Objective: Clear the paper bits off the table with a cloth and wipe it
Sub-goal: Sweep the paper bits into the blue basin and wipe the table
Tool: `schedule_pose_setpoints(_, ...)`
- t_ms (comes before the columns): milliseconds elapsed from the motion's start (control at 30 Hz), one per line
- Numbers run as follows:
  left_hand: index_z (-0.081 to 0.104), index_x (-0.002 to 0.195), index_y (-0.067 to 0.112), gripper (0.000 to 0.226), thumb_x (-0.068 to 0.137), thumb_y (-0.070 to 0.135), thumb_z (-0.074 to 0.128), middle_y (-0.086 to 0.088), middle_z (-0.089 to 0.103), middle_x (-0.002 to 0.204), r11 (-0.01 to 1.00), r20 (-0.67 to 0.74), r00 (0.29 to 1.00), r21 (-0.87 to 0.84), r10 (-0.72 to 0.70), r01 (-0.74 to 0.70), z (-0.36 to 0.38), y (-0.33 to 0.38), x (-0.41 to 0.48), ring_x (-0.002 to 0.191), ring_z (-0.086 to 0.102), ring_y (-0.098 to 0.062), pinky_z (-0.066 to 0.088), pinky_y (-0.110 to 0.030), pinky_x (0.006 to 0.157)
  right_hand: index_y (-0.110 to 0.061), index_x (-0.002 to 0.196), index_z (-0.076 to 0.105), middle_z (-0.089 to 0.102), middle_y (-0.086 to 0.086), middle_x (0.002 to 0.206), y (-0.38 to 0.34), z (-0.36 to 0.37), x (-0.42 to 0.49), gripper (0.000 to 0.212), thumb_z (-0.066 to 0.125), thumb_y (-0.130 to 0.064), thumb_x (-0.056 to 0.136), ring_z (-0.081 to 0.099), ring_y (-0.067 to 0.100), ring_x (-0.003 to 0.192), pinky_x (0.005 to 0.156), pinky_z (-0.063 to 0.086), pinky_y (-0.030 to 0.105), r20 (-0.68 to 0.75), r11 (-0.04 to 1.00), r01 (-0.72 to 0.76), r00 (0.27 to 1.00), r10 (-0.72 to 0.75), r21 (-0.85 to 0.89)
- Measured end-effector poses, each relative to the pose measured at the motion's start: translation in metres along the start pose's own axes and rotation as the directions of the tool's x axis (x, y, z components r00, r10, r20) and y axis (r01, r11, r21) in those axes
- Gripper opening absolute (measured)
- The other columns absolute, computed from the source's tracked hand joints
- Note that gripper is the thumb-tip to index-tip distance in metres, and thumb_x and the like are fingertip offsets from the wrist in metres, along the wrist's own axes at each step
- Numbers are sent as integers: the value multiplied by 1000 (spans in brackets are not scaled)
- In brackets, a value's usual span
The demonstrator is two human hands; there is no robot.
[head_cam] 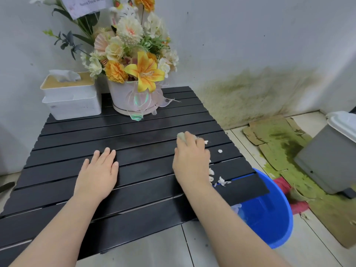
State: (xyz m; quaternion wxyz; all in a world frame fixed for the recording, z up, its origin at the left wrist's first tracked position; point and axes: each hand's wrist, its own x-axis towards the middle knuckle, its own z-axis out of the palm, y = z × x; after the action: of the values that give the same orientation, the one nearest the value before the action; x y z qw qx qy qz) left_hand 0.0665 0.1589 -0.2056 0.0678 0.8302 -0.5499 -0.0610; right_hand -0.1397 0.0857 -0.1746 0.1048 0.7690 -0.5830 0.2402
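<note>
A black slatted table (134, 130) fills the middle of the view. My right hand (190, 160) presses a pale cloth (181, 135) onto the table near its right edge; only the cloth's tip shows past my fingers. White paper bits (221, 181) lie just right of that hand, by the table's edge, and one small bit (220, 151) sits farther back. My left hand (100, 170) rests flat on the table, fingers spread, holding nothing.
A blue bucket (269, 214) stands on the floor below the table's right edge. A flower pot (131, 101) and a white tissue box (71, 97) stand at the table's back. A grey bin (331, 155) and stained cardboard (279, 143) lie at the right.
</note>
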Motion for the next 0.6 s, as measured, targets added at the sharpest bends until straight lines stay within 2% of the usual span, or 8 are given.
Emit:
schedule_pose_setpoints(33, 28, 144, 14, 49, 98, 29, 24, -4, 26, 155, 1000, -23, 1000, -30, 3, -3, 0, 9, -8, 144, 15, -26, 19, -46, 115, -18, 102, 71, 67, 0, 112, 0, -4, -15, 42, 80, -20, 61, 59, 24, 85, 57, 46, 31, -34, 998, 53, 998, -51, 38)
schedule_pose_setpoints(133, 40, 138, 9, 51, 96, 32, 22, -9, 39, 149, 993, -93, 993, -80, 73, -81, 11, 48, -47, 141, 25, -32, 28, -51, 110, -22, 111, 69, 65, -3, 118, 2, -6, -62, 52, 81, -24, 60, 46, 22, 90, 57, 46, 32, -1, 973, 216, 976, -216, 80)
schedule_pose_setpoints(233, 23, 145, 17, 58, 94, 41, 11, -2, 19, 157, 993, -18, 999, -109, 43, -44, 25, 85, -73, 146, 9, -25, 13, -48, 116, -26, 108, 70, 65, -7, 119, 16, -3, -79, 49, 81, -27, 60, 54, 22, 91, 58, 46, 31, 60, 956, 276, 957, -282, 96)
schedule_pose_setpoints(300, 17, 147, 19, 65, 89, 45, 2, 0, 14, 158, 995, -34, 998, -83, 44, -47, 29, 93, -76, 147, 6, -24, 10, -47, 117, -28, 105, 71, 67, -9, 117, 32, -4, -73, 40, 80, -32, 66, 60, 22, 84, 58, 48, 31, 82, 939, 325, 939, -335, 117)
schedule_pose_setpoints(333, 12, 148, 20, 61, 91, 43, 3, 1, 9, 159, 997, -26, 999, -61, 40, -42, 31, 93, -75, 147, 2, -23, 8, -47, 118, -30, 104, 72, 67, -10, 115, 42, -4, -67, 37, 79, -34, 68, 61, 22, 80, 57, 48, 30, 89, 932, 343, 931, -353, 116)
schedule_pose_setpoints(433, 1, 148, 23, 54, 96, 37, 9, 4, -3, 159, 999, 23, 1000, -40, 15, -14, 30, 92, -72, 146, -8, -19, 2, -44, 119, -30, 102, 73, 69, -9, 109, 80, -1, -48, 35, 81, -33, 68, 61, 23, 74, 54, 48, 30, 99, 940, 327, 937, -336, 97)
schedule_pose_setpoints(533, 0, 148, 23, 54, 96, 37, 9, 4, -4, 159, 999, 36, 999, -33, 20, -18, 28, 96, -74, 146, -9, -18, 0, -43, 120, -23, 101, 73, 69, -5, 108, 95, -4, -38, 35, 81, -21, 67, 61, 26, 73, 52, 49, 32, 58, 961, 257, 963, -263, 102)
schedule_pose_setpoints(600, 1, 148, 23, 54, 96, 38, 10, 4, -3, 159, 999, 31, 999, -29, 20, -19, 27, 95, -73, 146, -9, -19, 1, -43, 120, -21, 106, 71, 68, -3, 112, 82, -8, -41, 36, 76, -16, 70, 60, 28, 75, 54, 48, 34, -8, 948, 285, 958, -287, 145)
